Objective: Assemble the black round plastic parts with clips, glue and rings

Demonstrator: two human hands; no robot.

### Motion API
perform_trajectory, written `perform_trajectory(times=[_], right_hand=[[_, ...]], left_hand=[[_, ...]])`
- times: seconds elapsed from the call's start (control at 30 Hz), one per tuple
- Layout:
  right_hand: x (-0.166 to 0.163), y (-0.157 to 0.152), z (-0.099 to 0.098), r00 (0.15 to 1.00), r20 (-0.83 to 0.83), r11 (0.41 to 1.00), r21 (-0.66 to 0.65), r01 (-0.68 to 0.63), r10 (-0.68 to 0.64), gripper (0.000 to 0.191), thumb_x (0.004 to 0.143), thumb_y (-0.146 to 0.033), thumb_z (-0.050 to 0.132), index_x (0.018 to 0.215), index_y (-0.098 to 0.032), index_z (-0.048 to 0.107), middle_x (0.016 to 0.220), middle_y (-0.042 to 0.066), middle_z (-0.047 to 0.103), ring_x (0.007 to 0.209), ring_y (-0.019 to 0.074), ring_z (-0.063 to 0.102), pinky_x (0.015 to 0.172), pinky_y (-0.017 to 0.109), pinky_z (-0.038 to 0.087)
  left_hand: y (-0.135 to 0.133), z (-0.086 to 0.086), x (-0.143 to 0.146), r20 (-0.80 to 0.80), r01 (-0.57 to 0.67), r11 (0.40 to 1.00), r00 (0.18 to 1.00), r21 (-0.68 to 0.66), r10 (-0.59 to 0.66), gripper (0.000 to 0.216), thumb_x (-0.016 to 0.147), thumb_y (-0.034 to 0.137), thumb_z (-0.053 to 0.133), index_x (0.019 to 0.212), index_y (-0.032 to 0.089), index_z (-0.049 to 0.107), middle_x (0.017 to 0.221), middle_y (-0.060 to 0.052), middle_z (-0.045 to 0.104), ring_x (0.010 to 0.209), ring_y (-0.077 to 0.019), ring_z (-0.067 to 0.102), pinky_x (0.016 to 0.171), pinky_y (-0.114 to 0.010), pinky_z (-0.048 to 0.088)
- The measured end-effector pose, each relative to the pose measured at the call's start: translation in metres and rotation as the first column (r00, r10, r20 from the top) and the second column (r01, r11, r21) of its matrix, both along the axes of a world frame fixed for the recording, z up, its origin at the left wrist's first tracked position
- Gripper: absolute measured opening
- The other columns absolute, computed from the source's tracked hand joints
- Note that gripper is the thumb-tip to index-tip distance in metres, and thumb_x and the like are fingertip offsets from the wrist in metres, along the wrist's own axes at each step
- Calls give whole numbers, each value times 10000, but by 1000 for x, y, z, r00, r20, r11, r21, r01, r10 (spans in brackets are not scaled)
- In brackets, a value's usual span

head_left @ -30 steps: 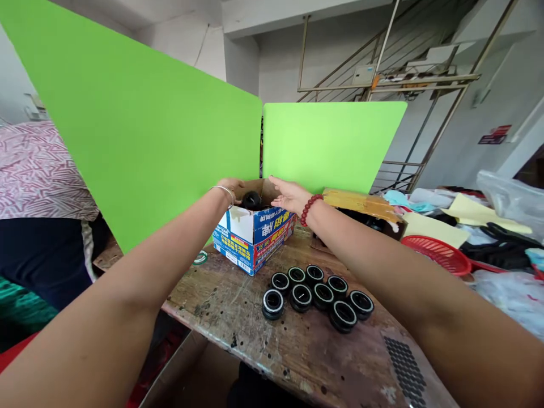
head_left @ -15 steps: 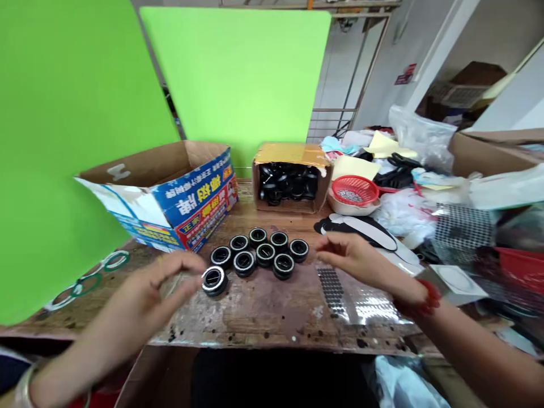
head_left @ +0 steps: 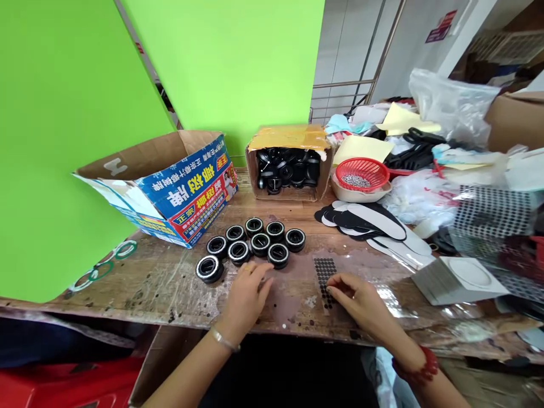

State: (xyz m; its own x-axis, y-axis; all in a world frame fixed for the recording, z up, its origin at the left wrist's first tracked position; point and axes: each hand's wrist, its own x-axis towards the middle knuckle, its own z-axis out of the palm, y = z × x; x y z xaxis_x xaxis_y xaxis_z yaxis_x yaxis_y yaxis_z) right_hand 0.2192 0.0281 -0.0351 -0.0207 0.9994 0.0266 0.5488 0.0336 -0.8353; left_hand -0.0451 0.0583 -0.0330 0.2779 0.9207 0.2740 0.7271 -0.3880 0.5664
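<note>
Several round black parts, each with a white ring on top and a slot-like bar in the centre, stand grouped on the table; one black part point(head_left: 277, 256) is nearest to my left hand point(head_left: 249, 292). That hand is open, thumb and fingers apart, its fingertips just short of the part. To the right lies a clear sheet of black dots point(head_left: 325, 271). Over its right edge my right hand point(head_left: 361, 300) pinches thumb and forefinger together; whatever sits between the tips is too small to make out.
An open blue carton point(head_left: 187, 198) stands at left, green and white rings point(head_left: 126, 249) beside it. Behind the parts is a box point(head_left: 290, 195) of black pieces. At right are a red basket point(head_left: 363, 170), insole-shaped pads point(head_left: 374, 218), a white box point(head_left: 463, 280) and piled bags point(head_left: 425, 195).
My left hand has moved right, from beside the leftmost part to the front of the group. My right hand has come down to the dot sheet and closed in a pinch. The view has shifted.
</note>
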Motion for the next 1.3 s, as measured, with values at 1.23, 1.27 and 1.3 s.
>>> perform_trajectory(times=[1.23,1.27,1.3], right_hand=[[-138,63,-30,936,347,908,376,-187,49,290,961,-137,315,845,-189,576,817,86,639,776,229,534,718,326,399],[-139,63,-29,941,334,907,377,-187,55,286,962,-152,320,850,-189,581,831,89,646,788,231,541,732,332,411],[-140,62,-28,947,316,908,375,-186,63,272,963,-170,335,864,-187,588,853,93,655,812,235,552,753,341,424]], left_hand=[[-8,-23,7,669,158,781,633,-604,390,514,692,368,727,1136,145,597,625,67,488,555,-126,524,586,-291,515],[-9,-23,8,666,151,783,635,-604,391,512,693,369,722,1137,147,594,630,65,493,557,-129,535,589,-292,518],[-10,-22,9,663,150,783,640,-604,389,517,693,375,719,1139,148,589,633,65,496,559,-132,547,592,-296,524]])
